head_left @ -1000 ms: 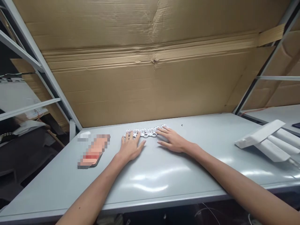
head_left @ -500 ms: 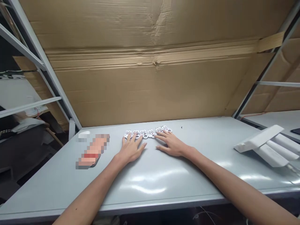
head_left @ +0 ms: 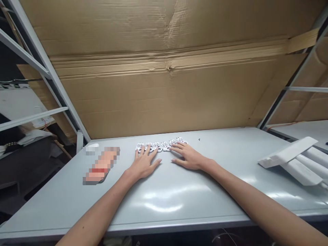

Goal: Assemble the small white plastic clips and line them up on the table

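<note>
Several small white pieces [head_left: 156, 147], each with a ring-like lower part, lie in a row near the back of the table; I cannot make out their exact kind. My left hand [head_left: 144, 163] is spread palm down, its fingertips on or right at the pieces in the left part of the row. Fingers spread, my right hand [head_left: 189, 156] lies at the right part, its fingertips at the tilted pieces there and partly covering the rightmost white piece [head_left: 180, 139]. Neither hand grips anything.
On the grey table [head_left: 164, 194], a blurred-out phone-like object [head_left: 102, 165] and a small white object [head_left: 92, 147] lie to the left. White box-like pieces [head_left: 289, 157] are stacked at the right. A cardboard wall [head_left: 164, 99] rises behind, between metal frame bars [head_left: 64, 92].
The view has shifted slightly. Both hands stay at the row, still spread. The two rightmost white pieces look a little further apart.
</note>
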`<state>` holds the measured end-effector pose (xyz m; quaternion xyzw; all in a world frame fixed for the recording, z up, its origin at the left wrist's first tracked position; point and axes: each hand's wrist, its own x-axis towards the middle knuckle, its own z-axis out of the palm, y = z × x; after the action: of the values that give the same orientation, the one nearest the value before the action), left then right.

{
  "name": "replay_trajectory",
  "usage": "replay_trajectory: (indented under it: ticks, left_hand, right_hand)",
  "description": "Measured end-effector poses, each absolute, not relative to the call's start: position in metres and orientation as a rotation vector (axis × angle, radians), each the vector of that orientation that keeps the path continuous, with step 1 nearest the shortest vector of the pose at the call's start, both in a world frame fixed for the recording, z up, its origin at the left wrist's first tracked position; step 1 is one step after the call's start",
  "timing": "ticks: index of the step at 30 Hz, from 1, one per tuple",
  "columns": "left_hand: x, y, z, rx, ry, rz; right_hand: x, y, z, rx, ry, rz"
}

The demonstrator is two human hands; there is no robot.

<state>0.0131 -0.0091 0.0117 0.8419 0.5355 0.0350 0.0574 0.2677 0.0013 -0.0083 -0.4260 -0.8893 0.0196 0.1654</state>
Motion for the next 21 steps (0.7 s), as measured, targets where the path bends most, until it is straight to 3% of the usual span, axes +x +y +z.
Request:
replay_trajectory:
  ticks: [21]
  left_hand:
    - [0.017, -0.001, 0.009, 2.619, 1.550, 0.141]
  right_hand:
    - [0.272, 0.002, -0.005, -1.195, -2.462, 0.085]
